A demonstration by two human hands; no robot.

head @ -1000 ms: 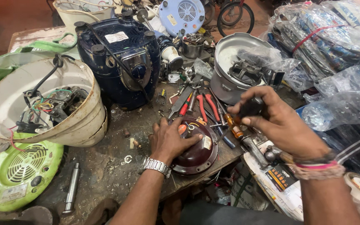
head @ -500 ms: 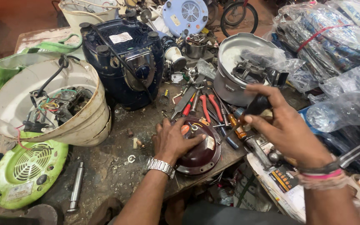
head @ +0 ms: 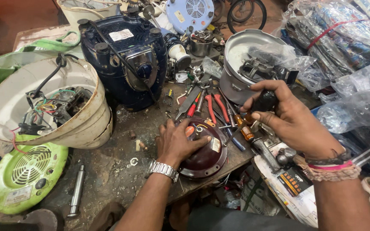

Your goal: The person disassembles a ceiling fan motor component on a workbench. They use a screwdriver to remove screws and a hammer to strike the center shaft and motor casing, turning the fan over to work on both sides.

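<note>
Dark red round housing (head: 204, 156) sits at the bench's (head: 108, 179) front edge, pressed flat under the left hand (head: 178, 141), fingers spread. Right hand (head: 290, 119) grips a black-handled screwdriver (head: 260, 105) just above it; pliers (head: 213, 107), steel pot (head: 240, 64) crowd behind, little free room.

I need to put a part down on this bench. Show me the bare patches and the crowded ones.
Barest patch: the bench top between the white housing, the metal rod and the left hand, with only small bits. A narrower gap lies before the blue appliance. Crowded: the pliers and screwdrivers by the right hand, and the rear around the steel pot.
</note>
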